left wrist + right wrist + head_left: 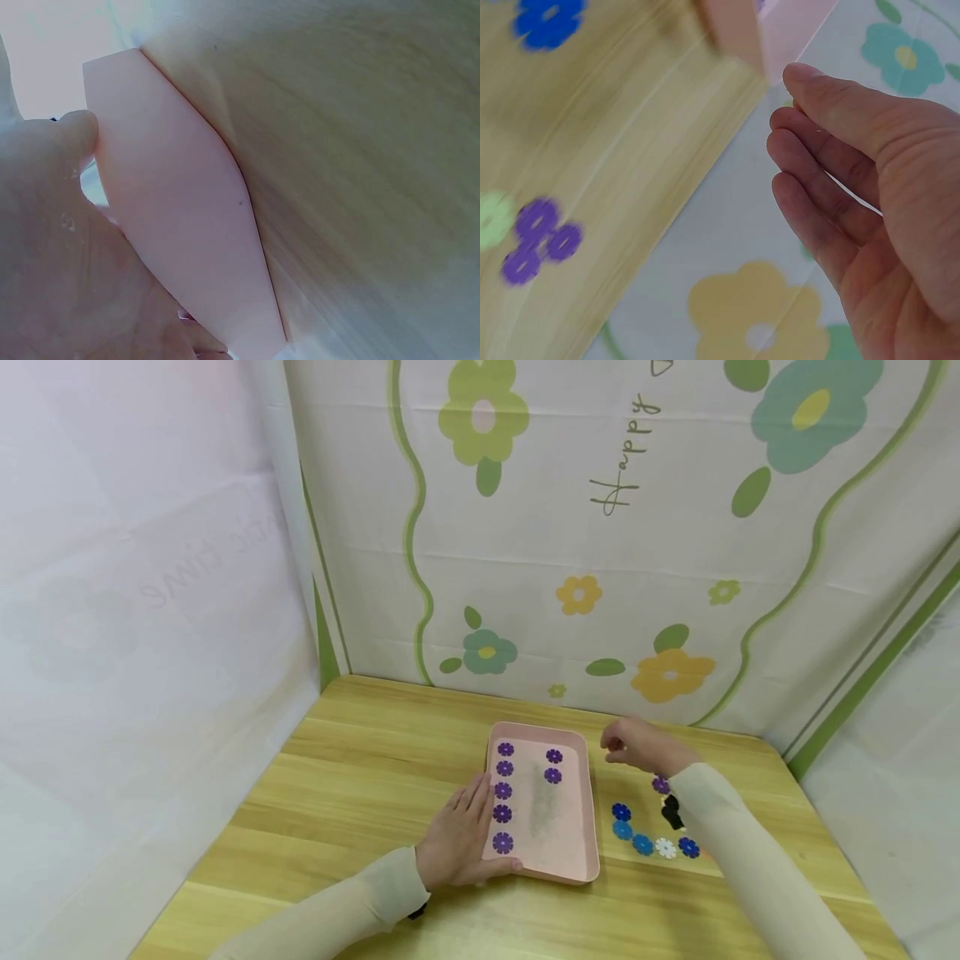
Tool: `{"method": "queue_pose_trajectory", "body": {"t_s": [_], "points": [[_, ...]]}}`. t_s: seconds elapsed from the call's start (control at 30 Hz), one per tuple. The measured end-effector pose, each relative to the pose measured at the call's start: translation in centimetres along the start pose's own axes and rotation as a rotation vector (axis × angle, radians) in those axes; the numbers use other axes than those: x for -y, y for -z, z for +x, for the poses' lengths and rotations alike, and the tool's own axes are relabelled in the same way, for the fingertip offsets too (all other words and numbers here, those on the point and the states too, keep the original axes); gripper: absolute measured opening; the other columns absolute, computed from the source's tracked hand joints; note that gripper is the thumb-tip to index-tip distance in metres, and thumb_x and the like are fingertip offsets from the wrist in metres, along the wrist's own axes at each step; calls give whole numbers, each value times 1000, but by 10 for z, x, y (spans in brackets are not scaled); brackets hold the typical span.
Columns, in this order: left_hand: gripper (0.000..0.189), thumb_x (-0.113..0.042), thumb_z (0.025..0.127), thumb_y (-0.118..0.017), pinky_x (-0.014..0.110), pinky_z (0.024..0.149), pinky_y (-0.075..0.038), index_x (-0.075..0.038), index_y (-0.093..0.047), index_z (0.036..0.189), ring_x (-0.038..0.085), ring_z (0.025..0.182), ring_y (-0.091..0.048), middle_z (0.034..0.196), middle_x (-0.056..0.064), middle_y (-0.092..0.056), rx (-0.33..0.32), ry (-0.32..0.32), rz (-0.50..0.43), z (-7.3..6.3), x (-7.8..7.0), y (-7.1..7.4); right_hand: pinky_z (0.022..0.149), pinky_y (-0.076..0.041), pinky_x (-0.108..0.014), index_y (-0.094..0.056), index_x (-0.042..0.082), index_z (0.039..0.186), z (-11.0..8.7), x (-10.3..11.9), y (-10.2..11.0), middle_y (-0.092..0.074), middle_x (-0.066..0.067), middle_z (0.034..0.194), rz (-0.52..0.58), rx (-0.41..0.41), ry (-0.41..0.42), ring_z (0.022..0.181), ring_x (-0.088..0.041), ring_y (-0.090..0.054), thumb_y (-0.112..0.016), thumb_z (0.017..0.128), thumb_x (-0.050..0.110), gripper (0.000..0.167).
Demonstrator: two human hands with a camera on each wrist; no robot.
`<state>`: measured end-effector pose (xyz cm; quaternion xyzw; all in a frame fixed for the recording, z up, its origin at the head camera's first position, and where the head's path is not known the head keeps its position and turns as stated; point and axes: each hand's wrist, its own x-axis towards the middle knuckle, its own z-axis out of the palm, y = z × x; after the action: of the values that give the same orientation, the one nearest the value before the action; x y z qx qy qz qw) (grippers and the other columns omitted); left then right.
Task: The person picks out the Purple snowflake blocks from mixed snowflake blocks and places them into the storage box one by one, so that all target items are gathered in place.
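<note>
A shallow pink tray [572, 835] lies on the wooden table. Inside it, several purple flower-shaped discs [502, 791] form a column along the left wall, and two more purple discs [553, 775] lie at the upper right. My left hand [457, 842] rests on the tray's left edge near the front corner, fingers extended. The left wrist view shows the thumb against the rim above the outer wall [180, 187]. My right hand [645, 747] hovers just right of the tray's far corner. Its fingers are loosely bent, with no object visible between them [907, 165].
Right of the tray lie loose discs: blue [621, 812], light blue [642, 844], white [665, 848] and purple [661, 784]. A pale green disc [491, 217] shows beside purple ones [538, 217]. A flower-printed curtain [525, 568] hangs behind the table.
</note>
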<state>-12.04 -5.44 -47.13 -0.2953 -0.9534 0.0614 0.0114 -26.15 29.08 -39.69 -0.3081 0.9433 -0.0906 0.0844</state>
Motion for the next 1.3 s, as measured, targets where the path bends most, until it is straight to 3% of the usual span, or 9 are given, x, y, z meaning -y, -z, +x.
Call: {"method": "queue_pose_trajectory", "body": {"t_s": [0.37, 0.67, 1.07, 1.3], "points": [[119, -93, 92, -28, 44, 130, -34, 2, -34, 163, 35, 162, -30, 173, 22, -27, -8, 12, -13, 0, 3, -5, 85, -63, -48, -76, 0, 108, -61, -43, -8, -76, -15, 104, 49, 11, -111, 93, -27, -72, -77, 93, 4, 15], [117, -91, 92, -32, 44, 130, -34, 3, -36, 162, 35, 161, -31, 173, 22, -29, -25, 8, -22, 0, 3, -4, 83, -63, -51, -74, -6, 113, -90, -78, -28, -76, -21, 104, 18, -41, -187, 91, -30, -71, -81, 90, 5, 27], [118, -91, 92, -31, 45, 129, -35, 3, -35, 162, 36, 161, -31, 172, 23, -29, -36, -6, -26, 3, 1, -9, 92, -60, -59, -69, -10, 125, -92, -101, -55, -74, -26, 115, 89, -16, -348, 105, -41, -71, -76, 95, 8, 36], [117, -91, 92, -34, 45, 129, -35, 3, -36, 162, 36, 161, -32, 172, 23, -30, -32, -4, -42, 2, 1, -5, 89, -61, -56, -70, -10, 121, -87, -108, -63, -75, -24, 109, 84, -30, -361, 99, -37, -72, -75, 95, 5, 31]]}}
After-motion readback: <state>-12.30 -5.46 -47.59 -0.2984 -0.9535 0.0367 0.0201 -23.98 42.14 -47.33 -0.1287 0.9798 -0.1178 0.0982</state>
